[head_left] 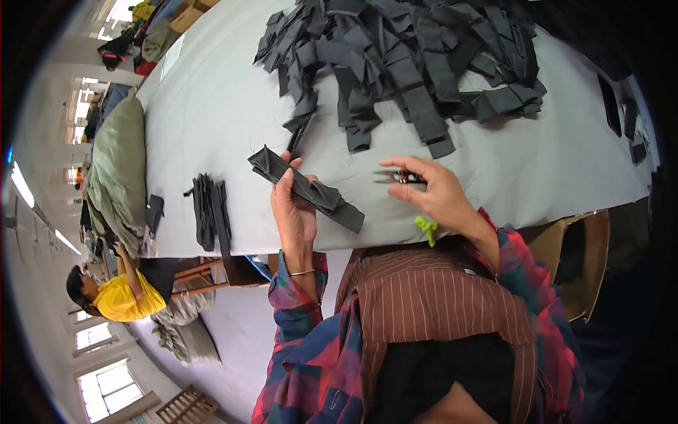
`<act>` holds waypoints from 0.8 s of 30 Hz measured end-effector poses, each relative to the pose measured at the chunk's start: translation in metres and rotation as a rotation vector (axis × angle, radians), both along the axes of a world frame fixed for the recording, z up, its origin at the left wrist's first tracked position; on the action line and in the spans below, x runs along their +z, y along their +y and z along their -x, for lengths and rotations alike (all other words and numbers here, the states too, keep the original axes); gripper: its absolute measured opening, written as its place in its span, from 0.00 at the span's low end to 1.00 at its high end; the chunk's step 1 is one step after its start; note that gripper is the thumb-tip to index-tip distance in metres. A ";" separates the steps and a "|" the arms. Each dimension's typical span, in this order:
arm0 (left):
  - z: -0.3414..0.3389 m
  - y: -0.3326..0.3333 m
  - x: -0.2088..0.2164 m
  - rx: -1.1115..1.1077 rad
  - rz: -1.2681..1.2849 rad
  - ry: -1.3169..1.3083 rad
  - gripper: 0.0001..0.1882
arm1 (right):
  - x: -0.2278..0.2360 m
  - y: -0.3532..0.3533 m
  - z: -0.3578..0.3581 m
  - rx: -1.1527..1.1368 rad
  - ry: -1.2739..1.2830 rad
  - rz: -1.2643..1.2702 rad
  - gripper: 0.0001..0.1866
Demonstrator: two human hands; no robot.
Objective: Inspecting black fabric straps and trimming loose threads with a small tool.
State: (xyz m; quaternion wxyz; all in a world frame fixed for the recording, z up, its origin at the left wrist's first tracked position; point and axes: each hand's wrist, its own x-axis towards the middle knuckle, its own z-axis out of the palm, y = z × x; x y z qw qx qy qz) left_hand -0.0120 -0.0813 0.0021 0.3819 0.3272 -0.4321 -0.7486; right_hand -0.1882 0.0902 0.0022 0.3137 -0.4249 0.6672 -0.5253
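Note:
My left hand point(295, 212) is closed around a dark grey folded fabric strip point(321, 198), held above the near part of the table. In my right hand point(441, 194) is a small pair of thread snips point(399, 177), blades pointing left toward the strip but apart from it. A bright green scrap point(426, 230) hangs just below that hand, by the table edge; what it is fastened to I cannot tell. Beyond both hands lies a big tangled heap of dark grey fabric strips point(424, 63). One end of the heap trails down close behind my left fingers.
A small stack of dark strips point(210, 212) lies on the pale table point(205, 106) at the left. Dark objects rest by the right edge. A cardboard box point(593, 261) stands below right. Past a green bundle point(116, 169), a person in yellow point(127, 297) works at far left.

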 end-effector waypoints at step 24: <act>-0.047 0.034 -0.016 -0.050 -0.147 0.129 0.40 | -0.011 -0.117 -0.037 0.079 0.945 0.102 0.08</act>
